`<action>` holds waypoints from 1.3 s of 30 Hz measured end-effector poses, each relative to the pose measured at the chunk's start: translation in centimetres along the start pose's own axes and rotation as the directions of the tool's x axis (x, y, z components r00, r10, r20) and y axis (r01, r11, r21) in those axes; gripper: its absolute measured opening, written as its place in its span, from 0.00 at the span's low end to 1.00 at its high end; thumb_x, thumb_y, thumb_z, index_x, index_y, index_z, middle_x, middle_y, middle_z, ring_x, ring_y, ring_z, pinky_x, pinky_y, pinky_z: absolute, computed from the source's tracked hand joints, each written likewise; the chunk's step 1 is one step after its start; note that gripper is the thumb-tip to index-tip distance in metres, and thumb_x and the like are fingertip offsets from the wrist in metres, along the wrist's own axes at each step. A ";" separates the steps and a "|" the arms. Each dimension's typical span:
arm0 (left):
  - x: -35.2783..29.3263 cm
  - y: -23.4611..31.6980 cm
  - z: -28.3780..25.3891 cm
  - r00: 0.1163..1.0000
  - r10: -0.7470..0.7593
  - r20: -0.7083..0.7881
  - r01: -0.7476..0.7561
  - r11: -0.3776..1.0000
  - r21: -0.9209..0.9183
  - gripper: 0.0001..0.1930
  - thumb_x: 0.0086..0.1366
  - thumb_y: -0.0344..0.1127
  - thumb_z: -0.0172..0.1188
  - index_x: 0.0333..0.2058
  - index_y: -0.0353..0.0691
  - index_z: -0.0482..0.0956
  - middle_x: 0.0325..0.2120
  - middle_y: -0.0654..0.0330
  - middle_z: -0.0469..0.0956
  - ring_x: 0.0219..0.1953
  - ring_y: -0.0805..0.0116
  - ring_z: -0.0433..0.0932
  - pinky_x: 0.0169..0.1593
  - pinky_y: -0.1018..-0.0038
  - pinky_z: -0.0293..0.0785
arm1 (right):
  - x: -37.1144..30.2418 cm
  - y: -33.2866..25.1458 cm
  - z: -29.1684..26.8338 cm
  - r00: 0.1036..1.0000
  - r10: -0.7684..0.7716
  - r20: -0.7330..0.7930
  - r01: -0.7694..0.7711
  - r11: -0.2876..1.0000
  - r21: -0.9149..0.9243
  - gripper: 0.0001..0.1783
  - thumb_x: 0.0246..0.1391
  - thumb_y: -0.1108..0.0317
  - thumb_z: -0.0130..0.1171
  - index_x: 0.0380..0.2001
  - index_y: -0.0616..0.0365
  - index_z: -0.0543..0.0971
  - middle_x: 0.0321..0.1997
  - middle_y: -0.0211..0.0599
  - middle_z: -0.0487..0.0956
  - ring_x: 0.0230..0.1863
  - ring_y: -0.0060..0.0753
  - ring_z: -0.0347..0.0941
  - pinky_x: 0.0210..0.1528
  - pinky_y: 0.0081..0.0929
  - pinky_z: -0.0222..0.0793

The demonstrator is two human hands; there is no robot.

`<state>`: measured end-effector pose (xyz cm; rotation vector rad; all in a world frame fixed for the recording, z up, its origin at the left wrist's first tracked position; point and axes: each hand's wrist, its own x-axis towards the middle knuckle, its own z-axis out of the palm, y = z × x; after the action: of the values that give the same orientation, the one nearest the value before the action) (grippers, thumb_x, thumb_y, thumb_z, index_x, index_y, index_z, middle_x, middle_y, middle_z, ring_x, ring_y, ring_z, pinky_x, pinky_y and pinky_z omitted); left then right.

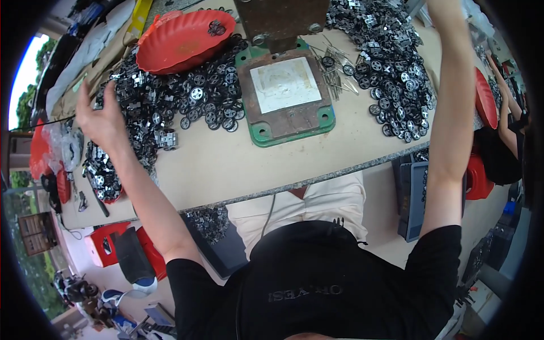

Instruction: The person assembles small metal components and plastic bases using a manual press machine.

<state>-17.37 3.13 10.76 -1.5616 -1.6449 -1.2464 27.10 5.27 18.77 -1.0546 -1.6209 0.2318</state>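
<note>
My left hand (102,118) is raised over the left end of the table, fingers apart, with nothing visible in it. Close by it lies a heap of small black-and-silver plastic parts (136,96). My right arm reaches to the far right; only the edge of my right hand (446,7) shows at the top of the picture, its fingers cut off. Between the arms stands a press with a green base (263,133) and a white pad (286,84) on its plate. Small black toy wheels (218,93) with silver hubs lie left of it.
A scalloped red tray (181,48) rests on the left heap, a few small parts inside. More wheels (399,96) and thin metal pins (340,65) lie right of the press. Grey bins (411,198) stand below the table's front edge (294,186). Another person's arm (507,93) is at far right.
</note>
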 end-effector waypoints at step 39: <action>-20.2 14.9 -4.2 0.035 0.351 0.936 0.885 -0.446 0.135 0.20 0.66 0.28 0.43 0.56 0.30 0.59 0.51 0.45 0.66 0.54 0.51 0.66 0.57 0.67 0.66 | -15.6 7.4 8.2 0.682 0.523 0.512 -0.143 0.781 -0.608 0.05 0.47 0.75 0.50 0.28 0.64 0.74 0.29 0.50 0.76 0.34 0.49 0.73 0.36 0.39 0.67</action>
<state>-0.31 -11.38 -1.37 -2.1660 -2.6104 -3.8688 23.19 1.26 0.53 -1.8822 -2.1789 0.4806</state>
